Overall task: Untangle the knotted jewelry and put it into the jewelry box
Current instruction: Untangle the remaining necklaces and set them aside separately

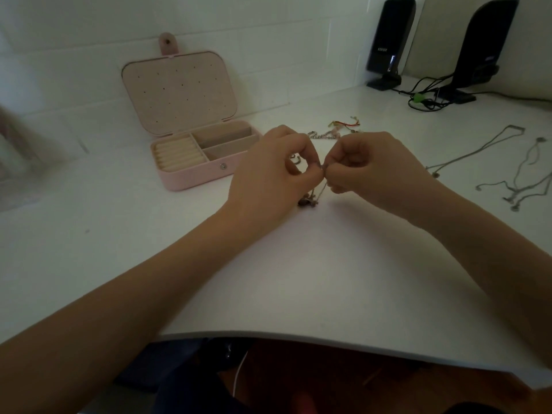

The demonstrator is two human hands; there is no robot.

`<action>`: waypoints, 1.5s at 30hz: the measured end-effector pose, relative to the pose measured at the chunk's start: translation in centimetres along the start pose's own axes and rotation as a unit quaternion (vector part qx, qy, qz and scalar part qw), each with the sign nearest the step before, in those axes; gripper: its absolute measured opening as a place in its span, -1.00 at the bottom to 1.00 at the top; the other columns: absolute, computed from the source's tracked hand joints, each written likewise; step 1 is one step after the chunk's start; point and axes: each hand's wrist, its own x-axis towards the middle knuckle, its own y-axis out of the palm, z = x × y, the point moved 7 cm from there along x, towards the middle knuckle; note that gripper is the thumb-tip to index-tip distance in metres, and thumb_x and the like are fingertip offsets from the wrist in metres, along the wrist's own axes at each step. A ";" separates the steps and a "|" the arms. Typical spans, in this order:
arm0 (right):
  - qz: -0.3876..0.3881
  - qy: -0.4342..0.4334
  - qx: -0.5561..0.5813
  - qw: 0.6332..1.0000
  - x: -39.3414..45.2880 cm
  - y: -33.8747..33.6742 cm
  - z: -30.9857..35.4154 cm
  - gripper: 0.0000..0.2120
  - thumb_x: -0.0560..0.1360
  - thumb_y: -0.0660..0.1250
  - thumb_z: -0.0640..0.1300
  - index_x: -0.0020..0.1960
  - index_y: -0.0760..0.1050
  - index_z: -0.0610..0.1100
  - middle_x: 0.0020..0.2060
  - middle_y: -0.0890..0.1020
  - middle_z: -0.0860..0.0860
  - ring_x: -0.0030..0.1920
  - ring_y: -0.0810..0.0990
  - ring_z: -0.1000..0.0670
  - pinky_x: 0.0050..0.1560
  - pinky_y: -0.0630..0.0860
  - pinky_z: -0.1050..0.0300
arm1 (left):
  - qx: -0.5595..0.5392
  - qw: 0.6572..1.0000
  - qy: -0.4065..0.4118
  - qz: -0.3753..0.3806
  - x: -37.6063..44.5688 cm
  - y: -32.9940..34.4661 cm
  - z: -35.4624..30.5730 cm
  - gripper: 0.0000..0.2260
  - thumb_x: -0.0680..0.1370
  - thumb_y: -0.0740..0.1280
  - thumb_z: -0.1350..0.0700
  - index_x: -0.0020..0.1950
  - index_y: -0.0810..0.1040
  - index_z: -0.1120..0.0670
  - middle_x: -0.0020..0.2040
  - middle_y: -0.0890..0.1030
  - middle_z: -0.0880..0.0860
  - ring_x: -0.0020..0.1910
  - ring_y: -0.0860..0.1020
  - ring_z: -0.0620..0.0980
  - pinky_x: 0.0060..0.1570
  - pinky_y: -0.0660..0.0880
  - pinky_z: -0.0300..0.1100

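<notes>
two speakers (391, 40), one jewelry box (191, 162)

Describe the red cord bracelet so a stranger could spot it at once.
Start at the open pink jewelry box by the wall on the white table, then look right, just beyond the two hands. The red bracelet lies there, behind a silvery chain; it is the only red piece.

Pale pink jewelry box (191, 177) with cream ring rolls (179, 155) — white table (298, 279), black speakers (388, 40), red-and-green bracelet (343, 124).
</notes>
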 end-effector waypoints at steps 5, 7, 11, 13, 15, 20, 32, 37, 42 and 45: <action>0.012 0.035 0.131 0.991 0.1 -0.2 -0.5 -0.98 0.46 0.41 -0.24 -0.14 0.61 -0.19 -0.31 0.70 -0.05 -0.28 0.68 0.07 -0.15 0.61 0.22 | -0.145 0.978 -0.147 0.041 -0.1 0.4 2.1 -0.84 0.53 0.35 0.19 -0.26 0.55 0.06 -0.30 0.63 0.04 -0.31 0.63 -0.13 -0.49 0.47 -0.25; 0.021 0.040 0.151 0.987 0.0 -0.3 -0.5 -0.94 0.46 0.43 -0.21 -0.09 0.63 -0.19 -0.27 0.71 -0.06 -0.26 0.69 0.03 -0.13 0.62 0.22 | -0.163 0.975 -0.143 0.040 -0.1 0.5 2.0 -0.82 0.54 0.35 0.19 -0.27 0.53 0.06 -0.28 0.61 0.04 -0.31 0.63 -0.11 -0.50 0.45 -0.24; 0.005 0.021 0.136 0.990 -0.2 -0.3 -0.1 -0.96 0.44 0.44 -0.27 -0.17 0.65 -0.17 -0.29 0.71 -0.09 -0.27 0.70 0.01 -0.14 0.61 0.24 | -0.163 0.974 -0.148 0.049 -0.3 1.0 1.9 -0.83 0.55 0.34 0.18 -0.25 0.53 0.05 -0.31 0.58 0.04 -0.35 0.61 -0.11 -0.51 0.43 -0.25; -0.024 -0.003 0.072 0.997 -0.3 -0.5 0.1 -0.92 0.43 0.45 -0.26 -0.22 0.65 -0.12 -0.33 0.70 -0.04 -0.31 0.69 0.06 -0.17 0.60 0.29 | -0.147 0.977 -0.147 0.048 -0.4 1.1 2.0 -0.82 0.55 0.34 0.17 -0.27 0.51 0.03 -0.34 0.57 -0.01 -0.37 0.58 -0.12 -0.50 0.42 -0.26; -0.053 -0.032 -0.002 0.998 -0.5 -0.6 0.6 -0.88 0.41 0.44 -0.23 -0.26 0.63 -0.05 -0.38 0.67 0.04 -0.34 0.65 0.14 -0.22 0.55 0.36 | -0.104 0.987 -0.116 0.039 -0.3 1.0 1.8 -0.81 0.54 0.35 0.15 -0.28 0.50 0.02 -0.34 0.52 -0.10 -0.36 0.53 -0.16 -0.44 0.42 -0.25; -0.092 -0.073 -0.040 0.992 -0.8 -0.7 1.3 -0.86 0.39 0.43 -0.21 -0.30 0.57 -0.01 -0.40 0.60 0.16 -0.35 0.55 0.23 -0.32 0.42 0.47 | 0.002 1.000 -0.029 0.003 0.0 0.4 0.9 -0.80 0.53 0.35 0.10 -0.29 0.44 -0.04 -0.23 0.46 -0.12 -0.29 0.42 -0.21 -0.27 0.35 -0.30; -0.012 0.001 0.018 1.000 0.0 -0.1 0.0 -0.92 0.42 0.42 -0.19 -0.25 0.57 -0.08 -0.35 0.67 0.01 -0.32 0.66 0.12 -0.08 0.63 0.15 | 0.021 0.999 0.018 0.020 0.2 0.5 0.5 -0.92 0.47 0.37 0.16 -0.22 0.50 0.05 -0.19 0.49 -0.07 -0.28 0.44 -0.14 -0.25 0.34 -0.38; -0.015 -0.035 -0.050 0.998 0.0 -0.3 0.7 -0.93 0.39 0.39 -0.12 -0.26 0.54 -0.01 -0.34 0.64 0.05 -0.25 0.64 0.06 -0.11 0.56 0.17 | 0.021 0.996 0.013 0.081 0.2 1.0 0.4 -0.90 0.56 0.31 0.13 -0.13 0.53 0.12 -0.20 0.44 -0.11 -0.30 0.38 -0.18 -0.24 0.33 -0.41; -0.008 -0.068 -0.035 0.997 -0.1 -0.5 0.9 -0.96 0.36 0.38 -0.08 -0.26 0.54 0.03 -0.32 0.65 0.07 -0.24 0.64 0.08 -0.08 0.57 0.19 | -0.031 0.992 -0.049 0.109 0.1 1.4 1.2 -0.87 0.58 0.29 0.11 -0.08 0.54 0.16 -0.22 0.47 -0.05 -0.33 0.41 -0.13 -0.35 0.33 -0.35; -0.022 -0.090 -0.047 0.995 -0.1 -0.9 1.0 -0.88 0.43 0.43 -0.20 -0.19 0.59 0.01 -0.30 0.66 0.09 -0.24 0.65 0.11 -0.11 0.56 0.30 | -0.013 0.995 -0.017 0.096 0.1 1.3 0.9 -0.90 0.57 0.30 0.14 -0.12 0.53 0.13 -0.17 0.46 -0.08 -0.26 0.44 -0.09 -0.25 0.36 -0.33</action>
